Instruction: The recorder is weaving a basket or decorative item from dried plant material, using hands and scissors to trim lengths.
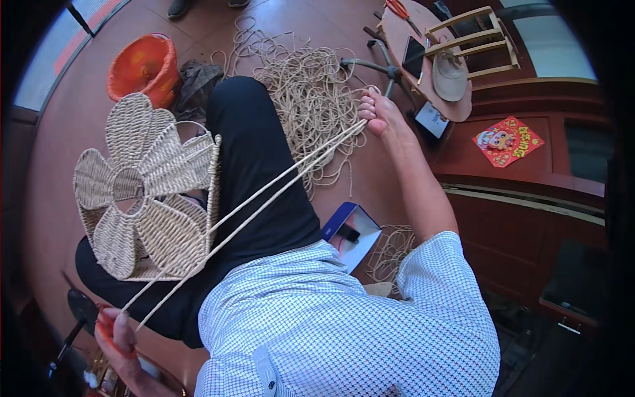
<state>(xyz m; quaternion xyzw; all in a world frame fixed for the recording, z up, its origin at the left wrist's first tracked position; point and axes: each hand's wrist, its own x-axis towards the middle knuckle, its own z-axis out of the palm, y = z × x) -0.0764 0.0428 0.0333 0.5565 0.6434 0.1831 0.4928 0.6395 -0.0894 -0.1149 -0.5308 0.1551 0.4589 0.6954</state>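
A woven flower-shaped basket (178,231) in straw-coloured cord, with big petals around a ring, rests on my lap over the dark trousers. Two taut strands of twisted cord (264,192) cross in front of its right edge. Their upper ends run into my right hand (379,112), a closed fist held out at the upper right. Down at the lower left, my left hand (118,337) is closed where the strands reach it. Something orange shows at its fingers; its shape is too unclear to name.
A large loose heap of cord (301,92) lies on the floor ahead. Beside it stands an orange bucket (142,69). A small table (407,46) at the upper right bears red-handled scissors (399,9), a phone (413,55) and a cap (450,78). An open blue-and-white box (354,238) sits by my right side.
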